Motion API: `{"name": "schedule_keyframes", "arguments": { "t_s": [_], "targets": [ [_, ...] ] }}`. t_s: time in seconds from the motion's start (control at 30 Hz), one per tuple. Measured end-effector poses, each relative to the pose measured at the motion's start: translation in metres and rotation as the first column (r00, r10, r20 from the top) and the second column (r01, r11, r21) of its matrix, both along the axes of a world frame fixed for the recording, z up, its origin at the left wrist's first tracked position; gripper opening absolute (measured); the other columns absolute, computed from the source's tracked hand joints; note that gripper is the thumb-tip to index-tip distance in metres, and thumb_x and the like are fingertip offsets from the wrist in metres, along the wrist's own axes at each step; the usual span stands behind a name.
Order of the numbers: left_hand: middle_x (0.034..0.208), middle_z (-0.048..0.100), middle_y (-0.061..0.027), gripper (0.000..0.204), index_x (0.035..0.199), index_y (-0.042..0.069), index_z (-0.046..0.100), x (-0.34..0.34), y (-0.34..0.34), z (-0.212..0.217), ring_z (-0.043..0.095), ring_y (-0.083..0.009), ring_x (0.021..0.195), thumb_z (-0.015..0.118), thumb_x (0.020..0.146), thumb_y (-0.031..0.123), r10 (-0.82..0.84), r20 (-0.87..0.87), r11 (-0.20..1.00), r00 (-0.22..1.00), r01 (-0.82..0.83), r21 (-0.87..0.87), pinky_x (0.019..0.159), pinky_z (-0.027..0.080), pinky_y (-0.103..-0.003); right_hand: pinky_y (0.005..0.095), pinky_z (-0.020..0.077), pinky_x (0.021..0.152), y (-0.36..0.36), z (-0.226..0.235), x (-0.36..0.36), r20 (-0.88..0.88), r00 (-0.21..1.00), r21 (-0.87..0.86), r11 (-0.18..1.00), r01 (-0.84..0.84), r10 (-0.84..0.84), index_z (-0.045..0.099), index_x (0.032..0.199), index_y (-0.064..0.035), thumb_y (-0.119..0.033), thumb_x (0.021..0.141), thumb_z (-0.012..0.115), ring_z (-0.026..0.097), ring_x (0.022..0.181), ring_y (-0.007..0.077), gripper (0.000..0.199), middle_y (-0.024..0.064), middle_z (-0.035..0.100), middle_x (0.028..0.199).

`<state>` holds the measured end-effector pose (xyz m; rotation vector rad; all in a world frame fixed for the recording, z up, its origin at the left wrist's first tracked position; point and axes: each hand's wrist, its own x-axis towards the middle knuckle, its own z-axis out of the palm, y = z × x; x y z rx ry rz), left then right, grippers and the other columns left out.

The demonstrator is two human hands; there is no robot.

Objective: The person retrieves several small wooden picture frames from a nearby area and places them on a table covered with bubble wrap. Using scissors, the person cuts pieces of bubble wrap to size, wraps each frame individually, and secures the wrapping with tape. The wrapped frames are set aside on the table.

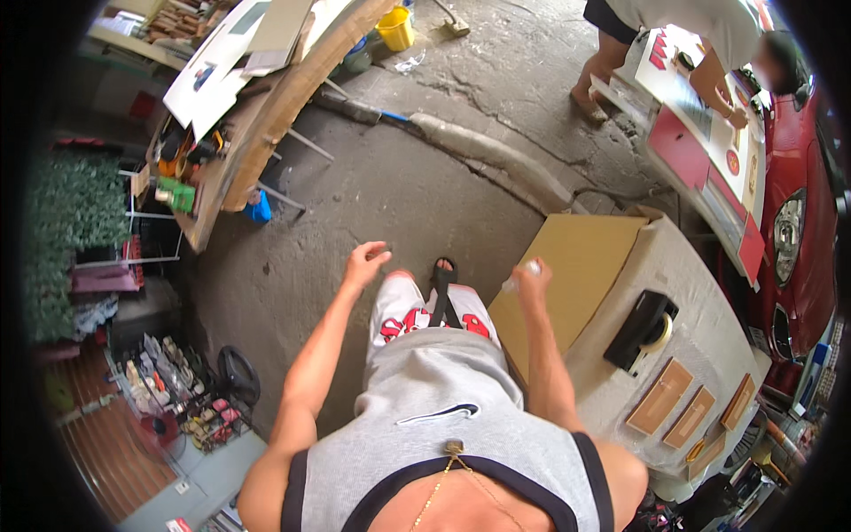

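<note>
My left hand (pixel 366 264) hangs in the air over the concrete floor, in front of my left thigh. Its fingers are loosely bent and apart, and nothing shows in them. Beside the brown cardboard sheet (pixel 581 266), my right hand (pixel 534 282) is closed round a small whitish, see-through piece (pixel 533 265), too small to make out its kind. To the right of that hand, a black tape dispenser (pixel 640 332) with a tape roll stands on a grey-covered table (pixel 612 377). Several brown wooden pieces (pixel 660 396) lie near it.
A wooden workbench (pixel 275 115) with white sheets and tools stands at the far left. Beyond it is a yellow bucket (pixel 395 29). A thick ridge (pixel 487 146) crosses the floor. At the far right, another person (pixel 678 27) leans over a table with red and white boards beside a red car (pixel 793 230).
</note>
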<state>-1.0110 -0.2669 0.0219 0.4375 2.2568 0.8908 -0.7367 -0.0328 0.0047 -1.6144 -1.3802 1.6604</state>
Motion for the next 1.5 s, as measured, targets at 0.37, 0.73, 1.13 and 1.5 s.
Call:
{"name": "schedule_keyframes", "arguments": {
  "t_s": [0.37, 0.73, 1.13, 1.5],
  "targets": [
    [0.103, 0.067, -0.0090, 0.049, 0.121, 0.008, 0.059, -0.370, 0.254, -0.165, 0.063, -0.0177, 0.086, 0.072, 0.079, 0.027, -0.005, 0.123, 0.955, 0.992, 0.042, -0.294, 0.078, 0.050, -0.032, 0.0255, 0.0383, 0.051, 0.055, -0.099, -0.181, 0.234, 0.893, -0.262, 0.860, 0.439, -0.385, 0.047, 0.066, -0.0063, 0.001, 0.060, 0.064, 0.045, 0.057, 0.0082, 0.019, -0.0022, 0.045, 0.061],
    [0.096, 0.065, -0.0155, 0.088, 0.149, 0.022, 0.014, -0.760, 0.622, -0.457, 0.060, -0.0146, 0.052, 0.070, 0.081, 0.023, 0.081, -0.011, 0.992, 0.997, -0.082, -0.099, 0.041, 0.044, -0.028, 0.0245, 0.0417, 0.058, 0.120, -0.232, -0.419, 0.420, 0.875, -0.434, 0.793, 0.428, -0.242, 0.057, 0.075, -0.0070, -0.021, 0.073, 0.080, 0.050, 0.062, 0.0078, 0.027, -0.0024, 0.054, 0.069],
    [0.096, 0.066, -0.0097, 0.047, 0.095, 0.014, 0.061, -0.895, 0.669, -0.547, 0.059, -0.0245, 0.091, 0.085, 0.063, 0.038, 0.179, -0.437, 0.956, 0.881, -0.261, -0.134, 0.080, 0.047, -0.038, 0.0265, 0.0403, 0.050, 0.081, -0.266, -0.416, 0.635, 0.730, -0.540, 0.530, 0.654, -0.254, 0.057, 0.082, -0.0061, -0.030, 0.090, 0.064, 0.048, 0.057, 0.0088, 0.026, -0.0005, 0.052, 0.067],
    [0.098, 0.057, -0.0140, 0.035, 0.104, 0.004, 0.056, -0.866, 0.701, -0.557, 0.063, -0.0310, 0.083, 0.062, 0.073, -0.013, 0.597, 0.184, 0.680, 0.781, -0.614, 0.401, 0.067, 0.060, -0.044, 0.0259, 0.0398, 0.060, 0.051, -0.231, -0.390, 0.709, 0.643, -0.476, 0.475, 0.740, -0.290, 0.057, 0.083, -0.0072, -0.031, 0.091, 0.062, 0.048, 0.066, 0.0089, 0.026, -0.0003, 0.054, 0.073]
  ]
}}
